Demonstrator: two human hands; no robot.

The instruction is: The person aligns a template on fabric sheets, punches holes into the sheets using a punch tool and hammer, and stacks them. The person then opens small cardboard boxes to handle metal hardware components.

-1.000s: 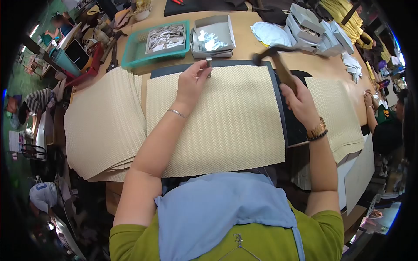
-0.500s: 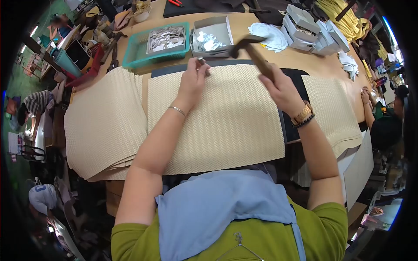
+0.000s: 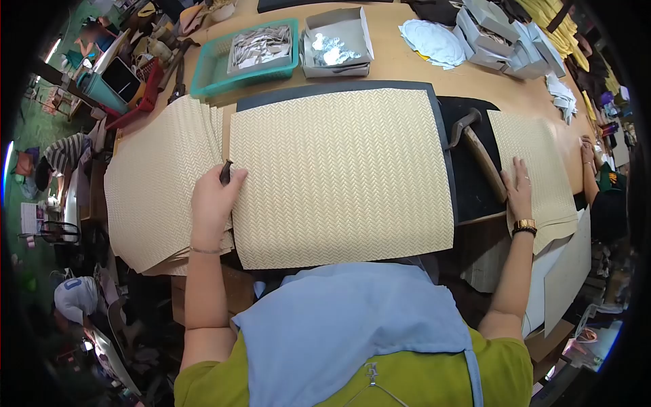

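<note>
A woven-pattern cream sheet (image 3: 339, 183) lies in front of me on a dark board (image 3: 332, 87). My left hand (image 3: 215, 207) is at its left edge, fingers closed round a short dark metal punch (image 3: 226, 173). Over on the right, my right hand (image 3: 519, 193) rests with fingers stretched out on a pile of similar cream sheets (image 3: 536, 149). Just left of that hand, a hammer (image 3: 485, 157) with a wooden handle lies on a black pad (image 3: 468, 193). Another stack of cream sheets (image 3: 159, 186) sits beyond my left hand.
Behind the board stand a teal basket (image 3: 210, 71) containing a box of pale pieces (image 3: 261, 47) and an open grey box (image 3: 339, 66) with shiny contents. Pale round pieces (image 3: 434, 42) and several white boxes (image 3: 508, 47) are farther right. Another person's hand (image 3: 587, 150) shows at the right.
The hammer has left my right hand and now lies on the black pad. That hand moved right onto the sheets. My left hand came left and nearer with the punch.
</note>
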